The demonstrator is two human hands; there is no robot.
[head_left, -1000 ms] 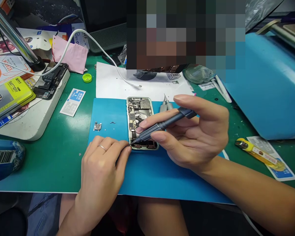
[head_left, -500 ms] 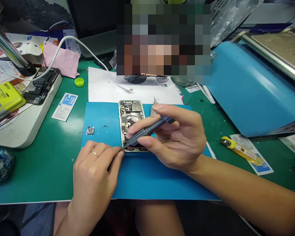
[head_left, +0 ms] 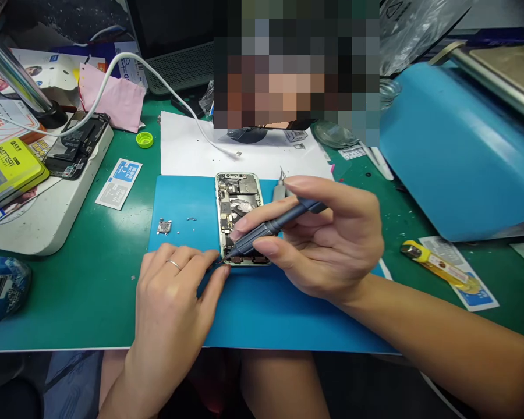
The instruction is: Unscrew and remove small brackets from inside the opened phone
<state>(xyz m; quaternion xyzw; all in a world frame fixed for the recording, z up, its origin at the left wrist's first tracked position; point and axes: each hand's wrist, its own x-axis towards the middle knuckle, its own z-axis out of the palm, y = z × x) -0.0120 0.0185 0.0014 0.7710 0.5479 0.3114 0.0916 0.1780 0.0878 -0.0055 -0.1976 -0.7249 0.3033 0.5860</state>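
An opened phone (head_left: 227, 198), its inner parts bare, lies on a blue mat (head_left: 297, 329). My left hand (head_left: 172, 291), with a ring on one finger, has thumb and forefinger at the phone's lower left corner, gripping it. My right hand (head_left: 338, 238) holds a dark grey screwdriver (head_left: 268, 230) slantwise like a pen. Its tip reaches the same corner, close to my left fingertips. The hand and tool cover part of the phone's right side. Left of the phone are a small metal part (head_left: 164, 226) and tiny dark pieces (head_left: 191, 219).
Behind my right hand stand grey tools with fine tips (head_left: 280, 191). A yellow cutter (head_left: 439, 267) lies right on a card. Left are a white box (head_left: 65, 221) bearing another phone (head_left: 76, 148), a green cap (head_left: 144, 139) and a card (head_left: 119, 183). A white cable (head_left: 170, 87) arches behind.
The whole view has shifted slightly. My left thumb and forefinger have parted a little at the phone's corner. The screwdriver stays at that corner in my right hand.
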